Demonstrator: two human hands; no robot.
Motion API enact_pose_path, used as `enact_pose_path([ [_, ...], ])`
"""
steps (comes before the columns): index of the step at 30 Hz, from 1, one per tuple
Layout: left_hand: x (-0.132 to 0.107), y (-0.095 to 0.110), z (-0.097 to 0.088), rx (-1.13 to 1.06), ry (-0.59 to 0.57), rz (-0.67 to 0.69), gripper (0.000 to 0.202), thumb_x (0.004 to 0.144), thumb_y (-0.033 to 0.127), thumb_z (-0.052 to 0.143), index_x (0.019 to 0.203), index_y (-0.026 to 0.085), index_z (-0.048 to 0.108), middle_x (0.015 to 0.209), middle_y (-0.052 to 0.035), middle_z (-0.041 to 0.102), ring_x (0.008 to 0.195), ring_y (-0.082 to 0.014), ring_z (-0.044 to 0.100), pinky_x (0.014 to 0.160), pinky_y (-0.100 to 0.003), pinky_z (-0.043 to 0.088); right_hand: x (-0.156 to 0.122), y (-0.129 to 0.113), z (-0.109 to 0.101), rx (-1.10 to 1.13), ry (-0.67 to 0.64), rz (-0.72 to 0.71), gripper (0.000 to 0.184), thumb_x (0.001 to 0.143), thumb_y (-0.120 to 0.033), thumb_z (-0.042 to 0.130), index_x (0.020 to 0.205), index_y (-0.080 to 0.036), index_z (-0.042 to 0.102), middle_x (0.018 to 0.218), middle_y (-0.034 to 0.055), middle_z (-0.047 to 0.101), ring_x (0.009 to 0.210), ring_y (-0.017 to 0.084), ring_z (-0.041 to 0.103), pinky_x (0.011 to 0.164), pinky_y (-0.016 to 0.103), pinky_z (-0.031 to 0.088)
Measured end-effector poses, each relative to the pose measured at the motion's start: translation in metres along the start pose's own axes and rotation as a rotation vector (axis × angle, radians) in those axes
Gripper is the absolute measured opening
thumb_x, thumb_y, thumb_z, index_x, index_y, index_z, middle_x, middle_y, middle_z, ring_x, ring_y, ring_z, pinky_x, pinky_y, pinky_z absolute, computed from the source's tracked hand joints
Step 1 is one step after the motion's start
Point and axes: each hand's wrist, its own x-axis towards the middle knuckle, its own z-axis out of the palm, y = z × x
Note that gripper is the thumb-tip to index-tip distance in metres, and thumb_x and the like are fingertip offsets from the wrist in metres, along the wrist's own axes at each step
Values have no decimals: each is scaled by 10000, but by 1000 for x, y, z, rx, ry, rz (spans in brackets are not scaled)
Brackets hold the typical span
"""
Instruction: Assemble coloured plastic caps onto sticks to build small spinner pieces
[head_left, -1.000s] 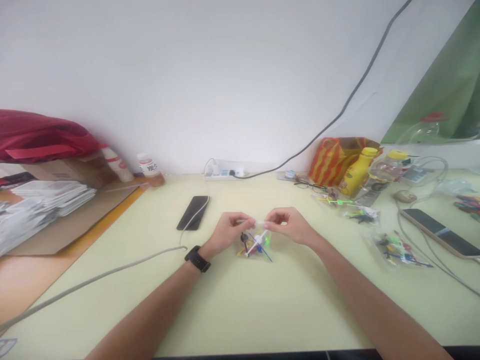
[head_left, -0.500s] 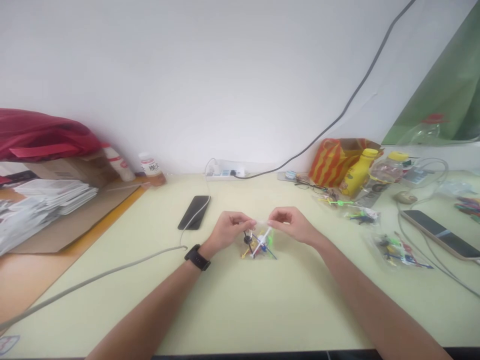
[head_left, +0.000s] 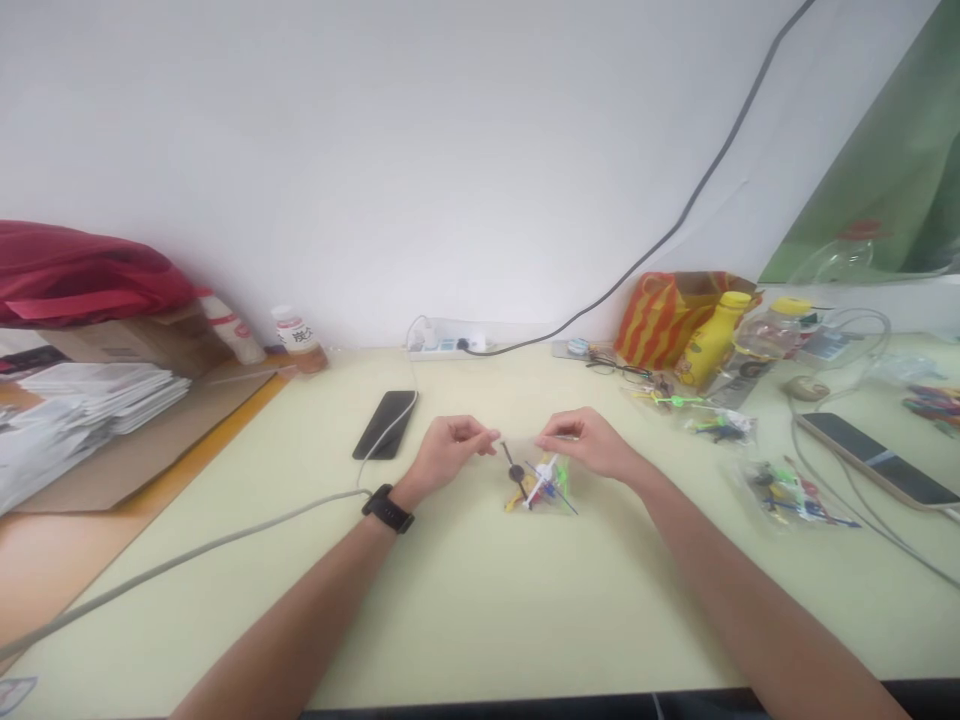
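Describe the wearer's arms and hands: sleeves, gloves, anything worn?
No sleeves show on either forearm, and both the left hand and right hand are ungloved. A black watch with a wide dark strap sits on the left wrist; nothing is worn on the right wrist. No cables are attached to the arms. Any small markings on the watch are too blurred to read.

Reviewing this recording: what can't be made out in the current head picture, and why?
All in the head view:
Whether the left hand touches the clear bag: film too faint and blurred.
The parts inside that bag: too small to count.
Contents of the striped bag: hidden by its front side.
Mark at lower left: cut by the left edge.
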Motion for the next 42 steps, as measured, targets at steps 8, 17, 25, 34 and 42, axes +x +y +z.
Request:
enact_pose_path([
  [8, 0, -14, 6, 160, 26, -17, 396, 968, 525, 567, 813, 175, 670, 723, -39, 721, 664, -164, 634, 631, -263, 462, 1, 21, -14, -426, 249, -31, 178, 918, -293, 583, 874, -202, 729, 898, 46, 744, 820, 194, 665, 723, 303, 473],
  [17, -10, -7, 11, 526, -112, 136, 265, 960, 386, 552, 838, 214, 712, 760, 2, 693, 702, -160, 591, 667, -284, 414, -13, 5, -38, -1075, 580, -153, 243, 954, -204, 510, 769, -196, 666, 813, 59, 674, 829, 212, 596, 746, 323, 372],
  [25, -10, -8, 11, 513, -100, 149, 258, 944, 394, 567, 828, 214, 711, 773, -13, 694, 719, -178, 598, 679, -294, 426, -15, -5, 5, -1236, -47, 327, 285, 844, -25, 502, 939, -177, 724, 1015, 141, 724, 926, 255, 678, 738, 331, 412],
  [34, -12, -7, 11, 512, -95, 157, 250, 943, 398, 572, 832, 222, 713, 767, -11, 688, 719, -182, 596, 673, -295, 432, -27, 9, -26, -1263, 28, 577, 305, 873, -40, 508, 1063, -135, 728, 1024, 212, 723, 955, 317, 724, 786, 379, 480],
  [42, -13, -9, 15, 564, -94, 201, 213, 966, 374, 562, 931, 224, 709, 911, -49, 713, 902, -227, 642, 827, -352, 504, -19, 6, -13, -1184, 70, 423, 343, 904, -58, 440, 1109, -161, 695, 1182, 170, 689, 1105, 297, 651, 886, 386, 466],
])
